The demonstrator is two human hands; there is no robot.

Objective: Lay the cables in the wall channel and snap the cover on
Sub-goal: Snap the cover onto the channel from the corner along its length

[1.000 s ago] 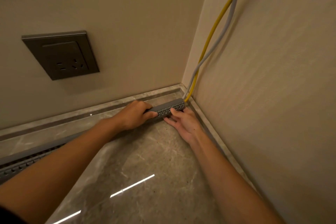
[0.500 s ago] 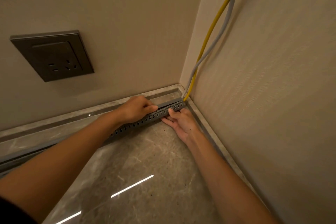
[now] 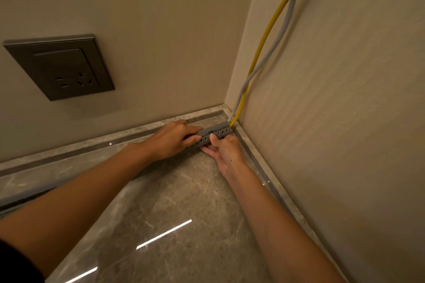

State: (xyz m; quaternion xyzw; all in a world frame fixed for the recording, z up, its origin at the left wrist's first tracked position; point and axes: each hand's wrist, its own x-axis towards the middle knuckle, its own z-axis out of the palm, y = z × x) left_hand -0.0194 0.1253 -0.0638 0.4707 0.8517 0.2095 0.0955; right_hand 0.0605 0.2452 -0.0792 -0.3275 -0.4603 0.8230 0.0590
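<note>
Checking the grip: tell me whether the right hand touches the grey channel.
Touching. In the head view the right hand presses its thumb on the grey channel.

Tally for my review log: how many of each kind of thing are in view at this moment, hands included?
cables: 2 (yellow cable, grey cable)
slotted channel: 1
wall socket: 1
hands: 2 (left hand, right hand)
total: 6
</note>
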